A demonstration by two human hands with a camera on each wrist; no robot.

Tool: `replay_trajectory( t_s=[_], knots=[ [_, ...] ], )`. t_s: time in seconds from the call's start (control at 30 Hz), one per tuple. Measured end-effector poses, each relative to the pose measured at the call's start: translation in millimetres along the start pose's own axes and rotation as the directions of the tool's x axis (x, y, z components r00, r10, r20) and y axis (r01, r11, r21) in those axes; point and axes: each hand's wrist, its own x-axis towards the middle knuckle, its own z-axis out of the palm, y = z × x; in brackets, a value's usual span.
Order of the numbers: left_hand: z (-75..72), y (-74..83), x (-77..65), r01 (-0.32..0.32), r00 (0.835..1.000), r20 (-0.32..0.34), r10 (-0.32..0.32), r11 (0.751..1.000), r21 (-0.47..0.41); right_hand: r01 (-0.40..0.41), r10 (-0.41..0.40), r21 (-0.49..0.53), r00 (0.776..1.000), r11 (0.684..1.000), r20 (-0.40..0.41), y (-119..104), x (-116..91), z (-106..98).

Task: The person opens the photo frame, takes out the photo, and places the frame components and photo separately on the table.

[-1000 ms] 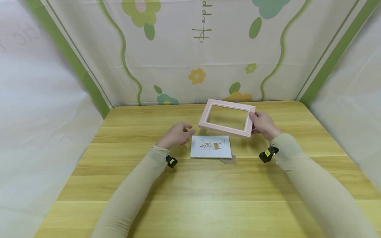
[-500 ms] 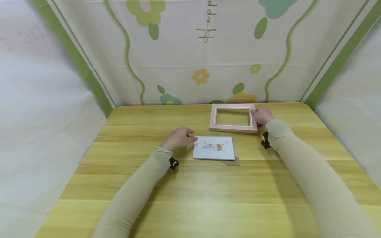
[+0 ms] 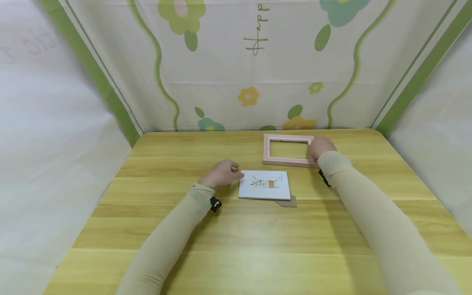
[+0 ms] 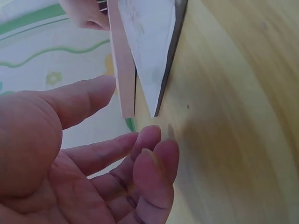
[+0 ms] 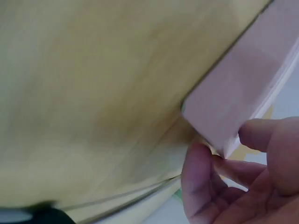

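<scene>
In the head view a pink picture frame (image 3: 289, 162) with an open middle lies flat near the table's back edge. My right hand (image 3: 321, 148) grips its right end; in the right wrist view the thumb rests on the frame's face and the fingers sit by its end. Just in front lies a thin white panel (image 3: 263, 184) printed with a small plant and animal-like drawing. A brown stand flap (image 3: 289, 201) sticks out from under its front right corner. My left hand (image 3: 220, 173) hovers at the panel's left edge, fingers loosely bent; the left wrist view shows nothing between them.
The wooden table (image 3: 236, 254) carries the frame and panel. A white curtain (image 3: 214, 65) printed with flowers hangs right behind its back edge. White cloth sides (image 3: 51, 135) stand at left and right.
My right hand has lowered the tilted frame and set it flat behind the panel, then its grip shifted slightly on the right end. My left hand has stayed beside the panel.
</scene>
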Motion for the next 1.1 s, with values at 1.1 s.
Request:
replay_trajectory(
  t_s=[1.1],
  knots=[
    [2.3, 3.4, -5.0, -0.025, 1.000, 0.017, 0.024, 0.999, 0.027, 0.283, -0.283, -0.010, 0.956, 0.959, -0.082, -46, -77, -8]
  ],
)
